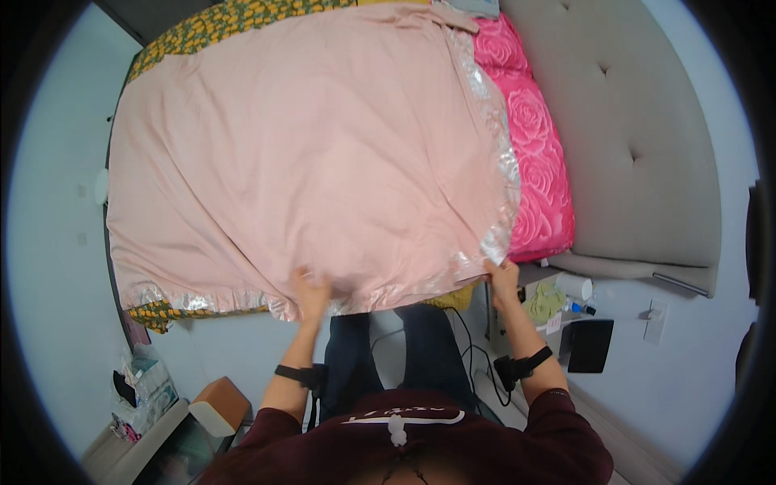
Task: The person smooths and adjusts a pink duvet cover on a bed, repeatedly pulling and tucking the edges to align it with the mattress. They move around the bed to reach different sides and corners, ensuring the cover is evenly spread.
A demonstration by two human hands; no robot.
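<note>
1. Pink cloth, a large pale sheet [307, 153] with a shiny silvery border, lies spread over the bed [166, 314] and covers nearly all of its top, reaching from the far edge to the near edge where the person stands.
2. At the near edge the left hand [309, 293] rests on the sheet's silvery hem, fingers curled down into the fabric and gripping a fold of it; the cloth bunches slightly around the knuckles.
3. At the near right corner of the bed the right hand [503, 279] pinches the corner of the same sheet, fingers closed on the shiny border, which is lifted a little off the bed there.
4. Both forearms wear a black strap at the wrist, and the sleeves are dark maroon.
5. Under the sheet a yellow-and-green flowered cover [234, 20] shows along the far edge and again at the near left corner.
6. Along the right edge of the bed a bright pink rose-patterned blanket [537, 162] lies uncovered, just beside a grey tufted headboard [630, 137].
7. Beyond the right corner, on the floor side, a small cluttered stand [566, 303] holds a white cylinder and a dark flat tablet-like object.
8. At the lower left stands a tan-and-white box-shaped object [220, 404].
</note>
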